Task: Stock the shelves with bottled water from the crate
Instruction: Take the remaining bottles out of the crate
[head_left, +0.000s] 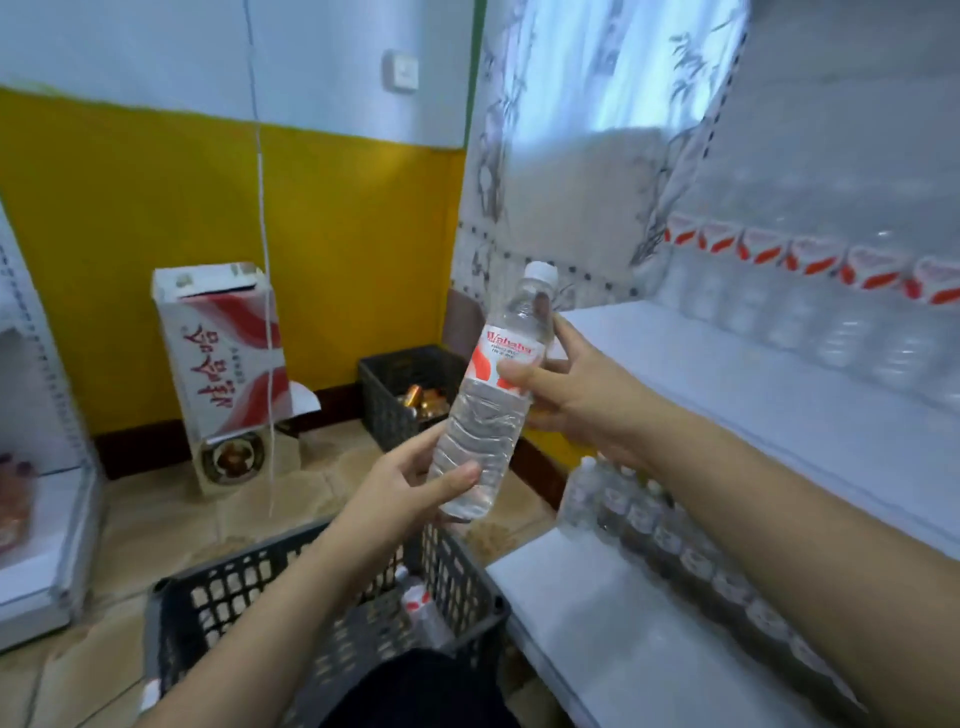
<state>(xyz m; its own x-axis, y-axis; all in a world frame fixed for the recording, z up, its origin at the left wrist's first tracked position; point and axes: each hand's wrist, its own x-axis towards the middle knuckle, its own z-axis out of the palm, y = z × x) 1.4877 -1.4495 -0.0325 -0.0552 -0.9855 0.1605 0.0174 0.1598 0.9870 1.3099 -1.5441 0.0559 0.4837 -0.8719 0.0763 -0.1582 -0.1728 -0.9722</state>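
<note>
I hold one clear water bottle (491, 400) in both hands, tilted with its white cap up and to the right, above the near dark plastic crate (322, 613). My left hand (405, 493) is wrapped around the bottle's base; my right hand (566, 395) pinches it at the red-and-white label, thumb on the front. More bottles lie in the crate below. To the right, the white shelf (779, 405) carries a row of bottled water (810, 322) at its far edge, with bare shelf in front; the lower shelf (613, 623) holds another row. A second crate (405, 395) and a tall carton (223, 364) stand on the floor by the yellow wall.

The risk, I judge: if I set this bottle down carelessly, it could knock the standing row, or topple and roll off the shelf's open front.
</note>
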